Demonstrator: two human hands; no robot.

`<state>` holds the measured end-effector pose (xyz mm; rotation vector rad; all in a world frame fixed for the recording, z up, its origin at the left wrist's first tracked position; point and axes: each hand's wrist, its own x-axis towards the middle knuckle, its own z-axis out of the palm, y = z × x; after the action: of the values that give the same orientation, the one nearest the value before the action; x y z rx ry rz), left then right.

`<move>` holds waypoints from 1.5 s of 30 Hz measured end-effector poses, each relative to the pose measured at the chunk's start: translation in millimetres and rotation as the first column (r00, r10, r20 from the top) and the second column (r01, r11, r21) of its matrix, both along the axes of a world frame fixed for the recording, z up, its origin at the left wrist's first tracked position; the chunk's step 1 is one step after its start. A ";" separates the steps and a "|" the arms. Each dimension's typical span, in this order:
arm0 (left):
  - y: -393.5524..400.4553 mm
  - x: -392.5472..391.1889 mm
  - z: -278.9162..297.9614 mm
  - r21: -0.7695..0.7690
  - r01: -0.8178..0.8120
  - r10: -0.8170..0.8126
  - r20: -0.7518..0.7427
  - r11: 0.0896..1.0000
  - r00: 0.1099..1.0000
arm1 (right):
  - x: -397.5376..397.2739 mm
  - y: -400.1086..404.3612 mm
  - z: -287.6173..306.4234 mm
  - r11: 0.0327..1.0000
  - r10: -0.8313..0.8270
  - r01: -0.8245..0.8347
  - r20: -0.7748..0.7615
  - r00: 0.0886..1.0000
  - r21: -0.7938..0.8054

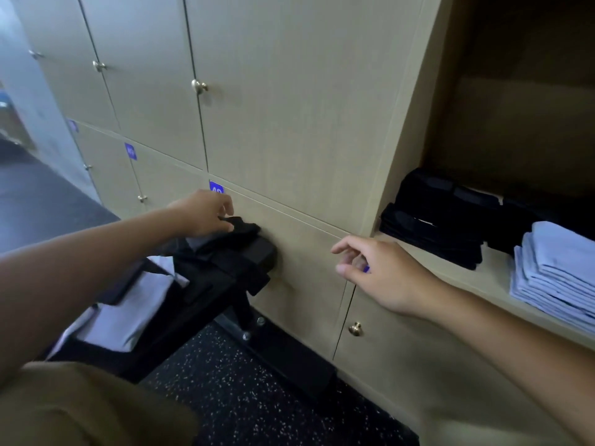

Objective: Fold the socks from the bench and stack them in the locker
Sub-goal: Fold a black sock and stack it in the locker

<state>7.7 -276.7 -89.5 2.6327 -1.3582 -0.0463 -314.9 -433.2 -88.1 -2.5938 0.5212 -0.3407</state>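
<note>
Our left hand (206, 212) pinches a limp, light black sock (244, 227) at nine o'clock on the desk (225, 268); the right hand (376, 268) hovers loose, holding nothing.

Closed beige wooden locker doors (283, 101) with round brass knobs (199, 86) carry small blue number tags (130, 151). Dark speckled rubber flooring (244, 394) lies below.

socks on bench (243, 227): black | folded stacks in locker (431, 225): black; (553, 272): light blue | locker doors (289, 91): beige woodgrain | floor (257, 397): black, white-speckled

Two hands (206, 212), two sock stacks (434, 217).
</note>
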 end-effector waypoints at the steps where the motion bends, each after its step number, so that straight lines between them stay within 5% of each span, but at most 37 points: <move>1: 1.6 5.6 -4.0 0.058 -0.006 0.005 0.021 0.998 1.000 | 1.9 0.3 -0.9 1.000 0.001 -0.001 -0.008 1.000 0.000; 7: 14.1 24.3 -26.5 0.269 -0.061 0.029 0.122 0.961 0.992 | 11.3 0.4 -7.8 1.000 0.002 -0.002 -0.040 0.999 0.014; 18: 25.3 16.3 -35.2 0.072 -0.120 0.107 0.158 0.990 0.982 | 13.5 0.5 -10.8 1.000 -0.001 0.002 -0.092 0.996 0.014; 26: 18.5 -5.3 16.3 -0.318 -0.209 0.191 -0.088 0.925 0.978 | 12.6 2.6 -4.5 1.000 0.002 -0.001 -0.082 0.997 0.008; 35: 3.7 -75.7 64.8 -0.396 -0.032 -0.070 -0.240 0.918 0.968 | 17.0 16.6 7.5 0.992 0.007 -0.023 0.132 0.991 0.121; 45: -8.2 -125.1 50.3 -0.476 0.020 -0.333 -0.586 0.879 0.739 | 10.9 17.1 20.6 0.993 -0.094 0.083 0.143 0.985 0.081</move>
<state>-117.5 -284.8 -39.2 1.8166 -1.1732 -0.5663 -304.1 -416.1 -67.5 -2.4559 0.5871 -0.5269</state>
